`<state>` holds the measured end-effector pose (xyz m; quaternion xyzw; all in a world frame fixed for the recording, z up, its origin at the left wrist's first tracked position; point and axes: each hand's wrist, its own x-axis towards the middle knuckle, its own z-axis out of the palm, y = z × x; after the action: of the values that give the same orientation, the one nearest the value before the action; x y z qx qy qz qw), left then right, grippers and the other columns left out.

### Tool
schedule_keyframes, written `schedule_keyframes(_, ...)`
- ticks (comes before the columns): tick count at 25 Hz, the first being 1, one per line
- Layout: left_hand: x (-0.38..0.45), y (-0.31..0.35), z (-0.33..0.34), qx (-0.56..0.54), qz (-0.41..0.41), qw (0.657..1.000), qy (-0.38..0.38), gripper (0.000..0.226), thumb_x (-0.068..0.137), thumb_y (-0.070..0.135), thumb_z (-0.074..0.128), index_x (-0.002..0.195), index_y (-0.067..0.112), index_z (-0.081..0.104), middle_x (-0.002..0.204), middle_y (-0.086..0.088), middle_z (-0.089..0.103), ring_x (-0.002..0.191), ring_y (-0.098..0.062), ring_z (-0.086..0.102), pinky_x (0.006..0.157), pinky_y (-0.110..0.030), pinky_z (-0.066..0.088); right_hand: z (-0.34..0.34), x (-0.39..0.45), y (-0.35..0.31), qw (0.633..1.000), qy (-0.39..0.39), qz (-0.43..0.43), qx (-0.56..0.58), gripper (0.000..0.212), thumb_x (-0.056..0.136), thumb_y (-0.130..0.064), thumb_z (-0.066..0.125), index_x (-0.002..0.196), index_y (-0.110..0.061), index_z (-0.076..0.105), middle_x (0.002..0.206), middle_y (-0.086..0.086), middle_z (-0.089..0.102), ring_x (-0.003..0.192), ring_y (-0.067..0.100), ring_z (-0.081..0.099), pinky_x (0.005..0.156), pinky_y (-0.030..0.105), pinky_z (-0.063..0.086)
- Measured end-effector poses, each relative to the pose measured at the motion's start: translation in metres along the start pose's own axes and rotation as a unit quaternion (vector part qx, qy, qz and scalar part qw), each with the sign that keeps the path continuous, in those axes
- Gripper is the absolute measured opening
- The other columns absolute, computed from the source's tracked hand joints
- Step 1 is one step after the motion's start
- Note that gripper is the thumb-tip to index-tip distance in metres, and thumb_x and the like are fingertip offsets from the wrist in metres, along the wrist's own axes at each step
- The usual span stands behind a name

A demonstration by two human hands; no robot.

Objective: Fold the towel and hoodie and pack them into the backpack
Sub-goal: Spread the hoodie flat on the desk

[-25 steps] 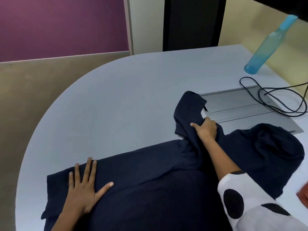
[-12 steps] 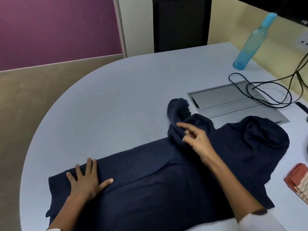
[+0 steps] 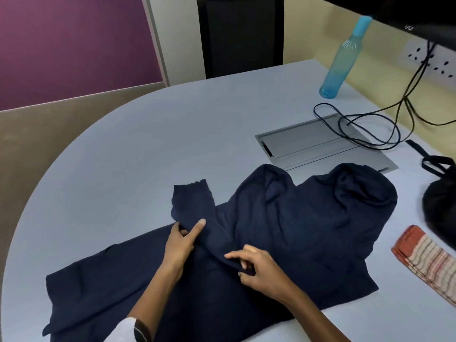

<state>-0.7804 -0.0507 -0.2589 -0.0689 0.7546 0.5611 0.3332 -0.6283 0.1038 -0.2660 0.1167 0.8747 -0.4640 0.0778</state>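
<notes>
A navy hoodie (image 3: 283, 225) lies spread across the grey table (image 3: 153, 144), hood to the right, one sleeve (image 3: 191, 201) bent back over the body with its cuff pointing away from me. My left hand (image 3: 182, 240) pinches that sleeve near where it meets the body. My right hand (image 3: 256, 270) pinches a ridge of the hoodie's fabric just to the right of it. A folded red and cream striped towel (image 3: 427, 257) lies at the right edge. A black backpack (image 3: 441, 208) sits behind the towel, partly cut off by the frame.
A blue water bottle (image 3: 343, 60) stands at the back right. Black cables (image 3: 365, 129) loop over a grey cable hatch (image 3: 318, 144) just behind the hoodie. A black chair (image 3: 241, 35) stands beyond the table, with wall sockets (image 3: 434, 60) and a monitor's lower edge at the upper right.
My left hand has left the hoodie's hem and come to the middle to take the sleeve. My right hand let go of the sleeve, drew back toward me and now pinches the body fabric.
</notes>
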Motion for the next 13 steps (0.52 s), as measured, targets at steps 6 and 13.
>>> schedule_keyframes(6, 0.011, 0.012, 0.009, -0.121, -0.023, 0.991, 0.043, 0.049, 0.085, 0.006, 0.067, 0.129, 0.011, 0.048, 0.113, -0.005, 0.066, 0.095, -0.019, 0.065, 0.082, -0.035, 0.054, -0.006, 0.005, -0.006, 0.990, 0.099, 0.037, 0.091, 0.021, 0.084, -0.014, 0.070, 0.102, -0.025, 0.072, 0.093, -0.007, 0.060, 0.085, 0.007, 0.060, 0.072, 0.011, 0.046)
schedule_keyframes(13, -0.053, -0.031, -0.013, -0.291, -0.105, 0.951, -0.010, 0.025, 0.086, -0.001, 0.048, 0.100, 0.013, 0.063, 0.101, -0.006, 0.069, 0.090, -0.021, 0.063, 0.076, -0.036, 0.050, -0.007, 0.044, -0.042, 0.958, 0.193, 0.099, 0.189, 0.013, 0.090, -0.025, 0.064, 0.082, -0.023, 0.074, 0.084, -0.004, 0.071, 0.081, 0.011, 0.067, 0.080, 0.028, 0.055)
